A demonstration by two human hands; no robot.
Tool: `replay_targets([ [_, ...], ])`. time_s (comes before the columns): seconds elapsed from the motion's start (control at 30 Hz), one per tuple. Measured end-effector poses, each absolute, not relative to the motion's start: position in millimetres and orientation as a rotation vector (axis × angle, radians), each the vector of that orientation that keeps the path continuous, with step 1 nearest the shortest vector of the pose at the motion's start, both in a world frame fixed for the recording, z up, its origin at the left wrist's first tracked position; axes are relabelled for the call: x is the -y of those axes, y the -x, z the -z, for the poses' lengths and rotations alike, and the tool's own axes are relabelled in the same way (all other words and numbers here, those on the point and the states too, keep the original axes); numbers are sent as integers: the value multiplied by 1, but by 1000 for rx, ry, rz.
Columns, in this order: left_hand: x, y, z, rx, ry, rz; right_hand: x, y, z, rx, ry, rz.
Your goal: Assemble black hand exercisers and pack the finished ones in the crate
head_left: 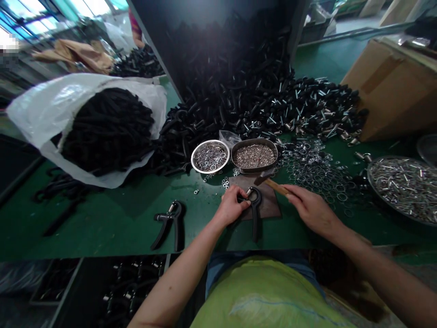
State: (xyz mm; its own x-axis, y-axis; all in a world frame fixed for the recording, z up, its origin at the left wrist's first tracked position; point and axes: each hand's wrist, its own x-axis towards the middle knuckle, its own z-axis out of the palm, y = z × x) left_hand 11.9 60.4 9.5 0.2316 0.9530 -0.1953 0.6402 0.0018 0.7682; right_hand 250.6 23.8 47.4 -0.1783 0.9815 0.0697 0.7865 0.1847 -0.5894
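Observation:
My left hand [233,203] has its fingers closed on a black hand grip strengthener [255,214] with a metal spring near its top. Under it lies a flat brownish plate [272,206] on the green bench. My right hand [307,205] is wrapped round the wooden handle of a hammer [276,186]. The hammer's head is just above and to the right of the strengthener's top; whether they touch I cannot tell. Off to the left, a second hand grip strengthener [175,223] lies by itself on the bench, its spring showing.
Beyond my hands stand a round bowl of washers [210,157] and an oval tin of small metal parts [254,156]. Loose rings [317,168] spread rightward, near a large pan of metal pins [406,187]. Black handles [218,105] pile behind. A white bag [44,109] and a cardboard box [392,86] flank them.

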Motion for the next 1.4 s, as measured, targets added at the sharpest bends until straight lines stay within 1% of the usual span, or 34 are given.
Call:
replay_targets([
  [0.07, -59, -13, -10, -1512, -1723, -516, -18, -243, -62, 2019, 1626, -582],
  [0.13, -58, -13, -10, -1526, -1721, -528, -11, -238, -74, 1950, 1590, -454],
  [0.23, -57, -12, -9, -1531, -1710, -542, -7, -234, -72, 1973, 1586, -303],
  [0.37, -56, -12, -8, -1529, -1690, -560, -13, -230, -56, 2299, 1667, -401],
  [0.57, -56, -12, -9, -1530, -1696, -570, -11, -227, -66, 2127, 1551, -240],
  [0.7, -53, -11, -7, -1521, -1715, -597, -12, -230, -38, 2392, 1740, -298],
  [0.8, -42, -8, -3, -1490, -1803, -663, -16, -232, -24, 2465, 1814, -296],
  [0.87, -29, -6, 1, -1510, -1857, -730, -16, -232, -31, 2425, 1782, -335],
  [0.97, -6, -3, 4, -1676, -1863, -828, -9, -232, -61, 2256, 1641, -408],
  [1.07, 9, -1, 5, -1743, -1858, -792, 8, -233, -84, 2036, 1526, -294],
  [1.17, 12, 0, 6, -1711, -1883, -682, 19, -233, -77, 2068, 1429, -122],
  [1.3, 8, 0, 7, -1722, -1941, -651, 15, -231, -57, 2434, 1499, -255],
  [1.4, 8, -1, 7, -1723, -1967, -662, 13, -231, -61, 2332, 1511, -213],
])
